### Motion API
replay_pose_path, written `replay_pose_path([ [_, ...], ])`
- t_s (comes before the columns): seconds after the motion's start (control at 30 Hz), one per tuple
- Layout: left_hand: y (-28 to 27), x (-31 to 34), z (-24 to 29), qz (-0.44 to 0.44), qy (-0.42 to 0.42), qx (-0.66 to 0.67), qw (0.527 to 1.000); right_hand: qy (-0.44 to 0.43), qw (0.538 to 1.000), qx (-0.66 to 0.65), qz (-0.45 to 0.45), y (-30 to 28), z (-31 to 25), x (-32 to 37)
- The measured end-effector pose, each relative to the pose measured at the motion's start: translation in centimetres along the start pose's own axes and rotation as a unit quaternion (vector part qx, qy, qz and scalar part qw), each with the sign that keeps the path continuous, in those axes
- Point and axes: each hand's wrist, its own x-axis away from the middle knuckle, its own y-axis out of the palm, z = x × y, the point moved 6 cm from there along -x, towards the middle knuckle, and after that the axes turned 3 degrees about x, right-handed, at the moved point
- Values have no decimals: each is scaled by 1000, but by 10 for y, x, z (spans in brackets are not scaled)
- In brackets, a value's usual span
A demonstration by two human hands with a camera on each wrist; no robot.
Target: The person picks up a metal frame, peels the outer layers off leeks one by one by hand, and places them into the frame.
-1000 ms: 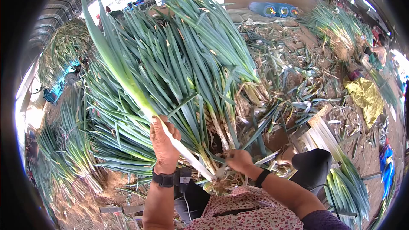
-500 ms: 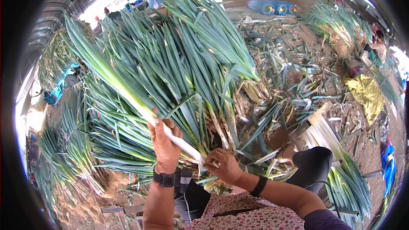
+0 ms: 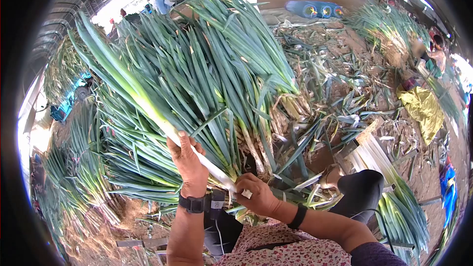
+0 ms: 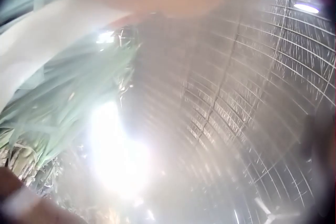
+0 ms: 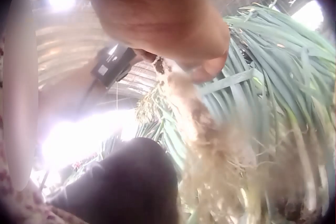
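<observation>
In the head view, a long green onion [image 3: 143, 101] slants from upper left to lower right, its leaves spread over the pile and its white shank bare. My left hand [image 3: 188, 160] grips the shank about midway, thumb on top. At its root end my right hand [image 3: 256, 194] has its fingers curled round the shank. A small pale piece [image 3: 247, 193] shows at those fingers; what it is I cannot tell. Blurred stringy roots [image 5: 210, 176] hang below the right hand in the right wrist view. The left wrist view shows the white shank [image 4: 37, 45] beside the left hand.
A big heap of green onions [image 3: 197, 69] lies ahead, roots toward me. To my right, a metal rack [image 3: 350, 148] holds peeled green onions [image 3: 389, 177]. Leaf scraps [image 3: 335, 79] litter the ground, and a yellow sack [image 3: 421, 111] lies farther right. Other people are in the background.
The onion's leafy end has swung left and its root end has risen slightly left. My right hand has moved left from beside the roots and closed round the shank's lower end.
</observation>
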Motion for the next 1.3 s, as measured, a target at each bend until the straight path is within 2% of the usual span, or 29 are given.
replay_pose_path([
  [0.07, 3, 1, 3, -8, -5, -19, 1000, 13, 998, -18, 54, -4, -3, -2],
  [0.17, 5, 4, 2, -5, -10, -33, 999, 84, 995, 47, 14, -1, -1, -12],
  [0.27, 5, 5, -3, -7, -7, -42, 999, 102, 992, 68, 5, 5, 10, -13],
  [0.37, 0, 3, -7, -15, 2, -51, 999, 117, 988, 74, -70, 12, 14, -12],
  [0.47, -3, -3, -6, -10, 7, -53, 999, 32, 996, 23, -86, 7, 2, -11],
  [0.5, -7, -6, -4, -5, 8, -53, 999, 67, 992, -92, -57, 8, 9, -6],
  [0.57, -17, -19, -1, -6, 9, -27, 1000, 133, 939, -318, 0, 16, 19, 6],
  [0.63, -17, -21, 2, -1, -14, 12, 1000, 277, 826, -488, 53, 13, 35, 15],
  [0.67, -14, -17, 1, -15, -40, 42, 998, 343, 749, -561, 78, 10, 31, 14],
  [0.7, -12, -13, -1, -29, -66, 71, 995, 383, 714, -573, 122, 3, 25, 11],
  [0.73, -11, -9, -3, -43, -91, 100, 990, 358, 709, -600, 96, 5, 26, 10],
  [0.8, -32, -22, -4, -28, -64, 68, 995, 305, 697, -647, 42, 6, 42, 17],
  [0.83, -41, -32, 2, -20, -49, 44, 998, 295, 755, -582, -64, 9, 45, 27],
  [0.87, -49, -39, 10, -9, -34, 19, 999, 296, 830, -421, -216, 7, 31, 34],
  [0.9, -56, -46, 20, 17, -27, 11, 999, 276, 859, -238, -359, 1, 19, 44],
  [0.93, -64, -58, 31, 5, -2, -14, 1000, 237, 843, -41, -482, -8, 17, 53],
  [1.0, -78, -74, 51, -12, 32, -23, 999, 179, 825, 55, -534, -11, 51, 104],
  [1.1, -75, -73, 63, -20, 40, 12, 999, 149, 888, 194, -389, -34, 79, 103],
  [1.2, -55, -56, 62, -46, 41, 34, 998, 217, 950, 55, -215, -28, 45, 38],
  [1.27, -37, -44, 64, -70, 44, 45, 996, 255, 944, 37, -205, -18, 18, 9],
  [1.3, -30, -38, 65, -80, 45, 52, 994, 231, 952, 34, -197, -6, 14, 3],
])
